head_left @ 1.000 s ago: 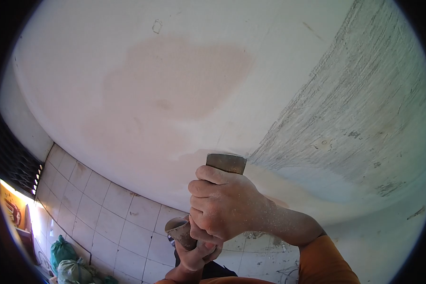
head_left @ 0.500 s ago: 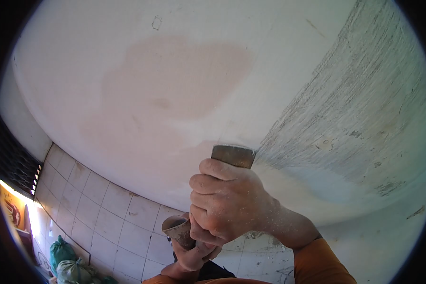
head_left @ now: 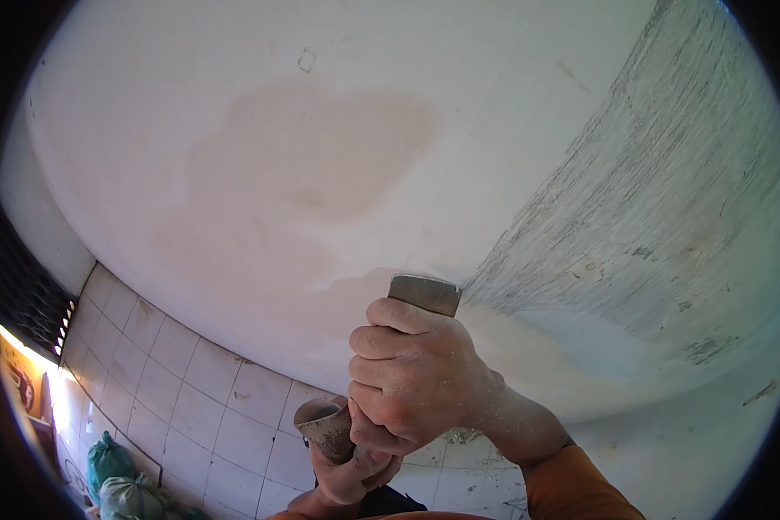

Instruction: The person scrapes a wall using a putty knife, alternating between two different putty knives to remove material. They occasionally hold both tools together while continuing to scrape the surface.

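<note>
Scraper (head_left: 425,295) is gripped in the right hand (head_left: 420,377), in front of the white wall (head_left: 503,104); whether its edge touches the wall cannot be told. Blade is pointed up the view, away from the body, with a slight lean right; the long axis is run from fist to edge, the handle being hidden. Right fingers are curled into a closed fist. Cup-shaped object (head_left: 328,432), mouth tilted up and left, is grasped by the left hand (head_left: 348,477) just below. Streaked grey patch (head_left: 667,165) is seen at right.
</note>
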Demonstrator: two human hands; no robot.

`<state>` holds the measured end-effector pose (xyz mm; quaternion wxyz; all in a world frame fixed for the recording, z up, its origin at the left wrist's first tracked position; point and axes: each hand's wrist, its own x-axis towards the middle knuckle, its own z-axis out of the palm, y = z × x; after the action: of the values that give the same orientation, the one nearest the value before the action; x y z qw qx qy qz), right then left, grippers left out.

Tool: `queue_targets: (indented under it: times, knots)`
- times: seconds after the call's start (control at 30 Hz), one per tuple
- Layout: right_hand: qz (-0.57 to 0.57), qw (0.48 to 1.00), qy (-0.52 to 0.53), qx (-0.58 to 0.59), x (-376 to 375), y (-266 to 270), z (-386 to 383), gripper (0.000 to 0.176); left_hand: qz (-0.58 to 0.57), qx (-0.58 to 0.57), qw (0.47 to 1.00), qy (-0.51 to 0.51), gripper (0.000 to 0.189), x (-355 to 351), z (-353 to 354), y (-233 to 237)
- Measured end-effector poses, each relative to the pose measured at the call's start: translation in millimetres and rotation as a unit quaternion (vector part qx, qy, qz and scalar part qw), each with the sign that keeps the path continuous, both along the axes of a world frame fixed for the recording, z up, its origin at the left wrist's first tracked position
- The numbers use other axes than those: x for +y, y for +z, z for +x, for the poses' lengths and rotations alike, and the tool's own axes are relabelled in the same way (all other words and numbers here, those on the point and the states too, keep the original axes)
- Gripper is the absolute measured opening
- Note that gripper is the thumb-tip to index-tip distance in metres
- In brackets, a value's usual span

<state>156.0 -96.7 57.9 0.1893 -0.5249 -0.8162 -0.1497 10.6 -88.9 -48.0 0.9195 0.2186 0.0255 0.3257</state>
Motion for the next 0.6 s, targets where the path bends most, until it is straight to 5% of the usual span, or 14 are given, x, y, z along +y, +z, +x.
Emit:
queue_targets:
  times: [0.4, 0.53, 0.6]
  knots:
    - [-0.06, 0.988, -0.052, -0.131, 5, 6, 0, 0.027, -0.043, -0.04, 0.995, -0.086, 0.039, 21, 8, -12]
    - [-0.086, 0.984, -0.069, -0.14, 3, 9, 0, 0.031, -0.089, -0.109, 0.969, -0.205, 0.032, 24, 16, -24]
    - [-0.13, 0.978, -0.101, -0.131, -5, 11, -4, 0.032, -0.043, -0.057, 0.983, -0.171, 0.034, 15, 11, -19]
